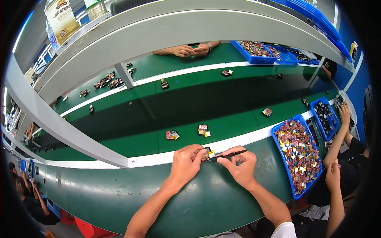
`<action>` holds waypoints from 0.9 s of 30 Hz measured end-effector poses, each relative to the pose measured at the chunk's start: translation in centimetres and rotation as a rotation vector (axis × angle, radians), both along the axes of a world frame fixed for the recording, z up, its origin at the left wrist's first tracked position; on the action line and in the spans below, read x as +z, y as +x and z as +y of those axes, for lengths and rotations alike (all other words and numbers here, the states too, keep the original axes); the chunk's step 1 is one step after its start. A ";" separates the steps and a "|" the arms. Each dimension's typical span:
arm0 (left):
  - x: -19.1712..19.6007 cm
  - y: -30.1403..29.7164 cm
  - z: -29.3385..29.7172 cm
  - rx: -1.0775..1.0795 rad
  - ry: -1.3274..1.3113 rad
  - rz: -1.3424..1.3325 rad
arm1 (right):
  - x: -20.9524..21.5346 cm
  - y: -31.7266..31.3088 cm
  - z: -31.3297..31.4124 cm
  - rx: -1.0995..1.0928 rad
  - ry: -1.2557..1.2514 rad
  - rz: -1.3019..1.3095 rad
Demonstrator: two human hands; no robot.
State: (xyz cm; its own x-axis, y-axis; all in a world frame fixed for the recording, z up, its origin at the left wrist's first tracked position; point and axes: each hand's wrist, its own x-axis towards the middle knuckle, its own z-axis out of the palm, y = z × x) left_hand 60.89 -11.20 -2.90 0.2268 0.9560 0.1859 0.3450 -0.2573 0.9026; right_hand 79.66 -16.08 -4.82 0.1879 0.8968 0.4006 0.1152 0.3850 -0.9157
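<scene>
centre of frame, bench (pixel 119 186) edge: left hand (pixel 185 163) pinches a small black assembly with a yellow-and-white tab (pixel 208 154) between thumb and fingers. right hand (pixel 241 166) closed around a slim dark tool (pixel 238 153), its tip at the assembly; contact cannot be told. right of frame: blue tray (pixel 284 166) heaped with small parts (pixel 298 152). beyond, mid-frame: two similar pieces (pixel 204 130) on green belt (pixel 234 125). top centre: another person's hands (pixel 183 50), fingers together.

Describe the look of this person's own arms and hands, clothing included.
The left hand and right hand show no gloves or wristwatch. The left forearm and right forearm are bare; a white sleeve shows on the right arm.
</scene>
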 end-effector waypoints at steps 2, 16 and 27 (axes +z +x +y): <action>-0.4 0.0 0.1 -0.002 0.055 0.019 | -0.1 0.0 0.1 -0.008 0.000 -0.034; -0.5 0.3 0.1 -0.098 0.352 0.068 | -0.4 0.1 0.2 0.031 -0.124 0.030; -0.6 0.3 0.2 -0.136 0.465 0.135 | 0.3 0.8 0.6 0.145 -0.308 0.272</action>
